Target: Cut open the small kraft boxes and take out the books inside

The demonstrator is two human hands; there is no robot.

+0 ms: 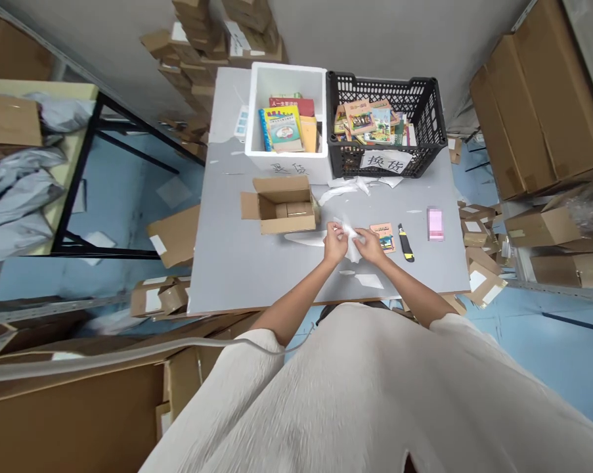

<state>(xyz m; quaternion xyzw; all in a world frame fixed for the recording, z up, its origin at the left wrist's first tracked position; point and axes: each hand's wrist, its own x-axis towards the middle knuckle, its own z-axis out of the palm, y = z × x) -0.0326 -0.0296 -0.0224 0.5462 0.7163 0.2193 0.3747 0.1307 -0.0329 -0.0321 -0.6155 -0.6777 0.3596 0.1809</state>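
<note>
Over the middle of the grey table [247, 276], my left hand [335, 244] and my right hand [370, 247] both pinch a crumpled piece of white paper [351, 244]. Close to the right hand lies a small book [385, 236] with a picture on its orange cover. A black and yellow utility knife [405, 243] rests to the right of that book. Left of my hands stands an open cardboard box [284, 225] with something brown inside. Flat white scraps [369, 280] lie in front of the hands, and more torn white paper [343, 190] lies behind them.
At the back, a white foam box [286, 159] and a black plastic crate [338, 154] hold several books. A pink phone-like object [435, 224] lies near the right edge. Cardboard boxes [537, 98] crowd the right, and a shelf [74, 171] with grey bags stands left.
</note>
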